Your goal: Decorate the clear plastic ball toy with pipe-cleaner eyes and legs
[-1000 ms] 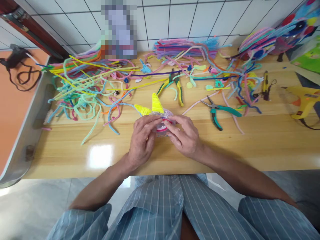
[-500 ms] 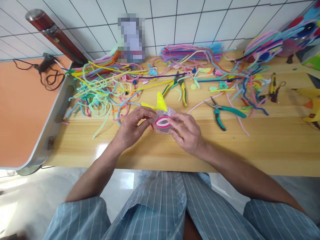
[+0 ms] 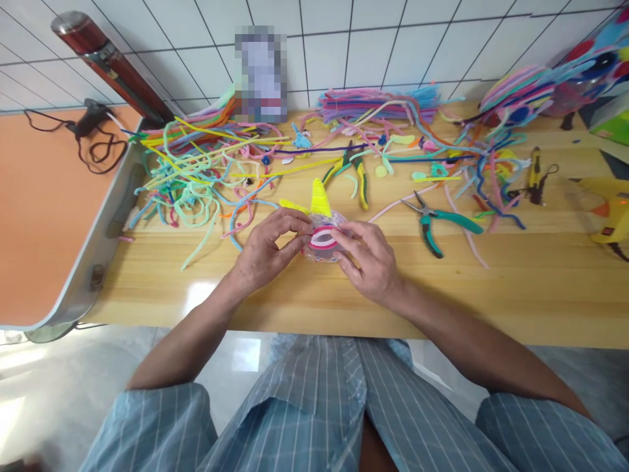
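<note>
Between my hands is a clear plastic craft piece (image 3: 323, 254) with two yellow fuzzy fins on its far side; one fin (image 3: 321, 196) stands up and the other points left. An oval of pink and white pipe cleaner (image 3: 323, 238) lies on its near face. My left hand (image 3: 275, 244) closes on the left side of the piece, thumb and index finger pinched at the end of the oval. On the right, my right hand (image 3: 368, 259) grips the piece with bent fingers, fingertips at the oval's right end. The fingers hide parts of both sides.
Teal-handled pliers (image 3: 437, 219) lie to the right, and yellow-green pliers (image 3: 351, 172) beyond the piece. Tangled pipe cleaners (image 3: 187, 177) cover the back left; a bundle (image 3: 373, 106) lies along the wall. A yellow glue gun (image 3: 609, 210) sits far right.
My left thumb and fingers have shifted slightly right, onto the oval's left end. The oval looks a little flatter and tilted. My right hand stays nearly in place.
</note>
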Tool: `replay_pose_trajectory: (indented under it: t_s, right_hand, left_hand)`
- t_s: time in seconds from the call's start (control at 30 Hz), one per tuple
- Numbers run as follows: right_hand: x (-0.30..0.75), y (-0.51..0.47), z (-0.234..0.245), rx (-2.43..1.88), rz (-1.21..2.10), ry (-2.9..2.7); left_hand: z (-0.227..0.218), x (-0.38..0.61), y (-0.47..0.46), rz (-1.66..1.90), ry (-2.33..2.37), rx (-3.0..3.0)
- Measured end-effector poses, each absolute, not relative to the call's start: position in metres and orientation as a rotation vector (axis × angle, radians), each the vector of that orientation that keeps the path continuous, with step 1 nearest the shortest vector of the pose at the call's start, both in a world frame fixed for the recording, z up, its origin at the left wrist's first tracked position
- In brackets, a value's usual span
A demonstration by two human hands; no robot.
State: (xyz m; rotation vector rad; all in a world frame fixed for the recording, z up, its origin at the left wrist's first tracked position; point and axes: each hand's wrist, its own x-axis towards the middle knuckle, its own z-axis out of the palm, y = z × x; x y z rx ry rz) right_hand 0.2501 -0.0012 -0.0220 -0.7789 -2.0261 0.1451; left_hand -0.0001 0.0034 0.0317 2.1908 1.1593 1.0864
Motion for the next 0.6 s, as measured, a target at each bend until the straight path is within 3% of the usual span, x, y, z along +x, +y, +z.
replay_pose_trajectory:
  t_s: [0.6]
  right_hand:
    - [0.2537,-0.0038,-0.0154,-0.824,0.241,-2.038]
  left_hand:
    - [0.0258,-0.0018,0.0052,1.029,1.03,2.301]
